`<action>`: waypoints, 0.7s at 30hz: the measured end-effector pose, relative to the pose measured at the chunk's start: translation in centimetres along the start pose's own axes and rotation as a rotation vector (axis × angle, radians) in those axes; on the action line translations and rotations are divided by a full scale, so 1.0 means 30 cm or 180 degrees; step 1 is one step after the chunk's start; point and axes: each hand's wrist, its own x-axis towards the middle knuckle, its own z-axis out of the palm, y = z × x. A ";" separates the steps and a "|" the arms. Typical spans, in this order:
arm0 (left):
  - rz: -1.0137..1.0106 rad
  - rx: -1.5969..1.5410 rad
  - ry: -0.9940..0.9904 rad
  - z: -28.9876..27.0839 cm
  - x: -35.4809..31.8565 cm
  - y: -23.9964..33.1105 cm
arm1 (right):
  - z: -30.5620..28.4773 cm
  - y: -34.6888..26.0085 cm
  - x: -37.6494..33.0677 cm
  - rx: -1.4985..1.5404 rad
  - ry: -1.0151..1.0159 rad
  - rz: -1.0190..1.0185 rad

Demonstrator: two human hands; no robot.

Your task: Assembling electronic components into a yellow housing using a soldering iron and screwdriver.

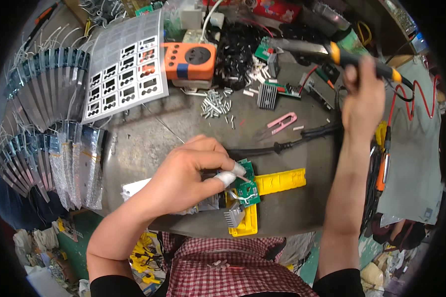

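View from above a cluttered grey workbench (183, 133). At the far left, rows of long clear plastic sleeves (44, 148) with silvery contents overlap like fanned cards. Beside them lies a pale grey sheet (126, 69) with rows of small black-and-white rectangular stickers, some spaces peeled blank. Behind it sits an orange boxy meter (189, 60) with a dark round dial and a blue patch.

The left hand (183, 180) is curled, its bandaged fingertips (228, 177) pinching and pressing a small green circuit board (247, 187) near the front edge of the bench. The board rests in an L-shaped yellow plastic holder (280, 180), with a ribbed metal heat sink (234, 216) just beside it.

The right hand (364, 96) is raised at the far right, closed around the black and yellow handle of a soldering iron (352, 58), well apart from the board.

Mid-bench lie a heap of small silver metal pins (215, 104), pink thread snips (282, 122), a black finned block (267, 95), and a thick black cable (292, 143). A red wire (421, 99) loops at the right.
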 end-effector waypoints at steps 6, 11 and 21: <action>0.0156 0.0634 -0.0187 0.011 -0.003 0.004 | -0.105 0.015 -0.321 0.1290 0.0367 0.1505; 0.0085 0.0757 -0.0117 0.025 -0.016 0.019 | -0.126 0.041 -0.405 0.1147 -0.0269 0.1585; 0.0219 0.0964 -0.0031 0.034 -0.012 0.033 | -0.096 0.008 -0.436 0.0624 -0.0228 0.1826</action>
